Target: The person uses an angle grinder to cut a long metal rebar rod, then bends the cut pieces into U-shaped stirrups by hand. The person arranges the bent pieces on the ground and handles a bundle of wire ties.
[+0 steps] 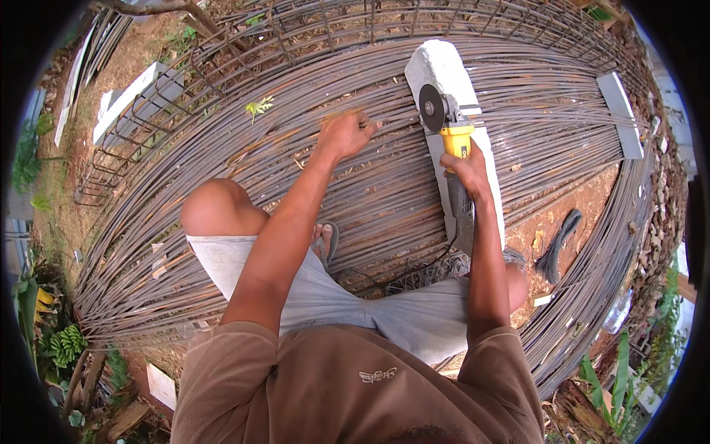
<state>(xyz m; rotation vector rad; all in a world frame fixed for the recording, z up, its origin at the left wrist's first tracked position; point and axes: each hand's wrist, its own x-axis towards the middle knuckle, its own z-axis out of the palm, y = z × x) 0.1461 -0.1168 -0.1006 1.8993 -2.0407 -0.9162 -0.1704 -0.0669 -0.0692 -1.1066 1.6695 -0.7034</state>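
My right hand [470,170] is wrapped round an angle grinder [456,139] with a yellow head section and a dark handle. Its dark cutting disc [432,109] stands above a long white block [445,68] that lies under the steel rods. To the left, my left hand [344,137] is over the bundle of steel rods [384,177]. Its fingers are curled, and what they hold, if anything, is hidden. The rods are long, thin and partly rusty, spread in a wide layer before me.
Tied rebar cages [325,22] lie along the far side. A grey block [621,115] sits under the rods at right, another pale block [140,100] at far left. A dark bundle of tie wire [558,244] lies on soil. My sandalled foot [326,240] is among the rods.
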